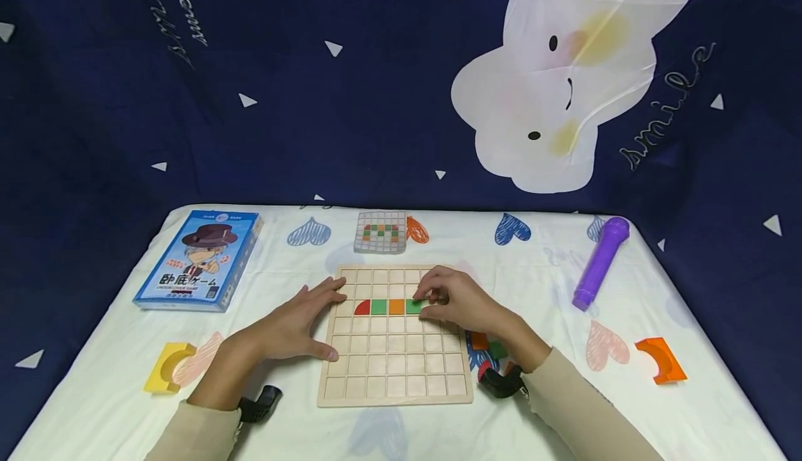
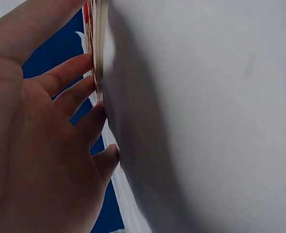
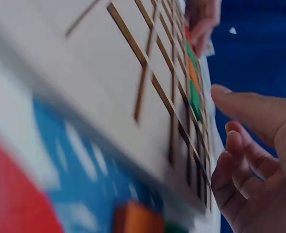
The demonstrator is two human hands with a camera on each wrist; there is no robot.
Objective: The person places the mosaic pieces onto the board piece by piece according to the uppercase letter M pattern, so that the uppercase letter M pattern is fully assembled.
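A light wooden grid board (image 1: 376, 365) lies flat on the table. In one of its upper rows sit a red tile with a rounded corner (image 1: 363, 307), a green tile (image 1: 379, 306), an orange tile (image 1: 397, 306) and a second green tile (image 1: 413, 306). My left hand (image 1: 291, 325) rests spread against the board's left edge, thumb apart from the fingers. My right hand (image 1: 460, 301) hovers at the second green tile. In the right wrist view its thumb and bent fingers stand apart, with nothing seen between them.
A small transparent pattern card (image 1: 380, 232) lies behind the board. Loose blocks, including an orange one (image 1: 479, 340) and a green one (image 1: 497, 349), lie partly hidden under my right wrist. Around them are a blue game box (image 1: 197, 262), purple stick (image 1: 600, 266), yellow arch (image 1: 166, 369) and orange arch (image 1: 664, 361).
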